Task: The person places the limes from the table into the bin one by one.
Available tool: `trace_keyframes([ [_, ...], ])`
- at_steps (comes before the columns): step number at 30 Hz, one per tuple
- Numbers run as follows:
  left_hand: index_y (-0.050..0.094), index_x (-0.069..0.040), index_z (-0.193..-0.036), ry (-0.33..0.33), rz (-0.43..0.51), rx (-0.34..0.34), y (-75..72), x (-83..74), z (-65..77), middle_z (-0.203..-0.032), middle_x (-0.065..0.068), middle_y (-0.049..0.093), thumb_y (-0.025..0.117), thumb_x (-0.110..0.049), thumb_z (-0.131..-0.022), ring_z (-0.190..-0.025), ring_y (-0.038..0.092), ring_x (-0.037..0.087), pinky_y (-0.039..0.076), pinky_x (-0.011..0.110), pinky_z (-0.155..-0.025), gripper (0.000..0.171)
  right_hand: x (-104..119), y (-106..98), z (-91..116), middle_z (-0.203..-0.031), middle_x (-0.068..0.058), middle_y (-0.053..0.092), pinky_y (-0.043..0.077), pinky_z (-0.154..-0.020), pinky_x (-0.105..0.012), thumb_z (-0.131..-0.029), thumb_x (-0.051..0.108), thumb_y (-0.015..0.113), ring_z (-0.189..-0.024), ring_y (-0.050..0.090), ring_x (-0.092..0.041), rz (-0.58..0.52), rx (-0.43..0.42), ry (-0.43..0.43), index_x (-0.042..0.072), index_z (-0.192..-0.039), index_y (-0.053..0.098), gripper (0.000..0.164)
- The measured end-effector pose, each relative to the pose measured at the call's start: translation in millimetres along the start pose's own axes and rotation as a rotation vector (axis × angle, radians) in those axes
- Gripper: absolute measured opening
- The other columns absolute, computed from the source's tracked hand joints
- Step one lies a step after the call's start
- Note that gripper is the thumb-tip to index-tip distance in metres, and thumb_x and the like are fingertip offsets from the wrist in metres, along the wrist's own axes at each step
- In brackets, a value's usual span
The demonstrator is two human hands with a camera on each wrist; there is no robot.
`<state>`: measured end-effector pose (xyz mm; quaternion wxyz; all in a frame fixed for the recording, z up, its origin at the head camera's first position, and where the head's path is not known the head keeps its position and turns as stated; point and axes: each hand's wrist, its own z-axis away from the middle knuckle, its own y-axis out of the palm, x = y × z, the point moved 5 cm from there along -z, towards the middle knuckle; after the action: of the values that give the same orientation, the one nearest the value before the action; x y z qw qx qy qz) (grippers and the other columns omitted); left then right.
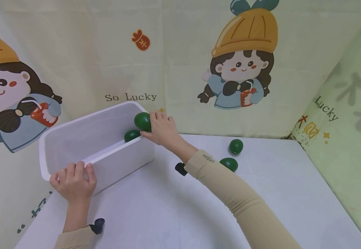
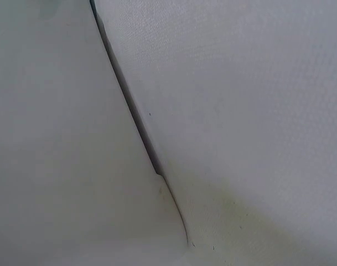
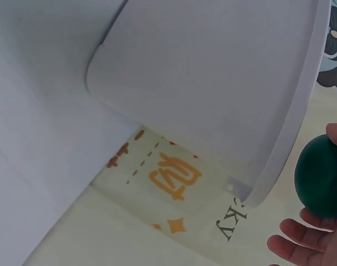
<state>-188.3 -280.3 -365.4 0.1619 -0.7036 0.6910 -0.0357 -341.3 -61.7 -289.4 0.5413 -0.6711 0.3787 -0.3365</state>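
Observation:
A long white plastic bin [image 1: 127, 167] stands at the left of the table. My left hand [image 1: 74, 183] grips its near rim, fingers hooked over the edge close to the near left corner. Above the far right end of the bin, my right hand [image 1: 162, 128] holds a smooth, dark green oval fruit [image 1: 142, 121] between thumb and fingers. In the right wrist view this fruit [image 3: 319, 177] shows beside the bin's rim [image 3: 293, 122]. A second green fruit [image 1: 132, 135] lies inside the bin, partly hidden by the near wall. The left wrist view shows only white surfaces up close.
Two more green fruits, one farther back [image 1: 236, 146] and one nearer [image 1: 229, 164] partly behind my right sleeve, lie on the white table [image 1: 168, 214]. A printed curtain [image 1: 183, 69] hangs behind the table and along its sides. Black wrist devices show at both cuffs.

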Motion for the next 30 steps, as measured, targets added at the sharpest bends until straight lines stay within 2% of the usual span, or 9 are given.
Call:
trace_keyframes([
  [18,0.056,0.008,-0.081,-0.002,0.015,-0.023,0.2,-0.2,-1.0,-0.075,0.026,0.053,0.039,-0.036,-0.087,-0.071,0.042,0.044,0.026,0.056,-0.078,0.047,4,7,-15,-0.127,-0.004,0.042,0.036,-0.093,-0.035,-0.083,0.064,0.041,-0.114,0.042,-0.021,0.001,0.048,0.025,0.011,-0.134,0.032,0.074],
  [26,0.055,0.008,-0.077,0.004,0.013,-0.07,1.6,-0.2,-0.7,-0.073,0.025,0.052,0.041,-0.034,-0.084,-0.068,0.04,0.044,0.025,0.056,-0.077,0.044,9,11,-15,-0.132,-0.005,0.038,0.032,-0.096,-0.037,-0.082,0.063,0.044,-0.119,0.037,-0.019,-0.048,0.09,0.04,0.01,-0.137,0.028,0.078],
  [30,0.056,0.008,-0.078,0.004,0.014,-0.06,2.1,-0.3,-0.1,-0.074,0.025,0.053,0.042,-0.033,-0.083,-0.069,0.041,0.044,0.026,0.056,-0.077,0.043,10,12,-16,-0.135,-0.005,0.037,0.032,-0.098,-0.038,-0.083,0.062,0.044,-0.12,0.037,-0.02,-0.057,0.099,0.051,0.01,-0.138,0.026,0.078],
])
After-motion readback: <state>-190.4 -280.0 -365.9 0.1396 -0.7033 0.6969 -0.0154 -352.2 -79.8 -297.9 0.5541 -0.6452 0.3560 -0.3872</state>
